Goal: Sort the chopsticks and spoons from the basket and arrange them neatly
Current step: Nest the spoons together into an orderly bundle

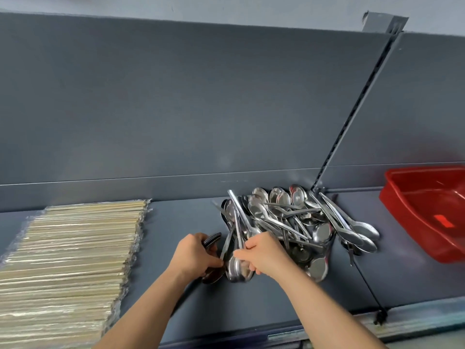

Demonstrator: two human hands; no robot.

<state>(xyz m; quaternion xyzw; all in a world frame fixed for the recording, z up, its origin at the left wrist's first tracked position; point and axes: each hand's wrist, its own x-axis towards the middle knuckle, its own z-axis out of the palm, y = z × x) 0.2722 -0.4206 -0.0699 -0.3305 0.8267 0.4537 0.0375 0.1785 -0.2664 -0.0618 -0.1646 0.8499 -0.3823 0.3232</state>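
Observation:
A jumbled heap of steel spoons [297, 217] lies on the grey shelf [181, 293], near its back wall. My left hand [193, 255] grips a stack of nested spoons [212, 240], whose handles stick out above the fist and whose bowls show below it. My right hand [261, 253] pinches the handles of a few more spoons [237, 269] right beside that stack, at the heap's near left edge. Wrapped wooden chopsticks [73, 260] lie in a wide flat row on the left of the shelf.
An empty red plastic basket [425, 215] sits tilted at the right end of the shelf. A slotted metal upright [352, 119] runs up the back panel behind the spoon heap. The shelf's front edge lies just below my forearms.

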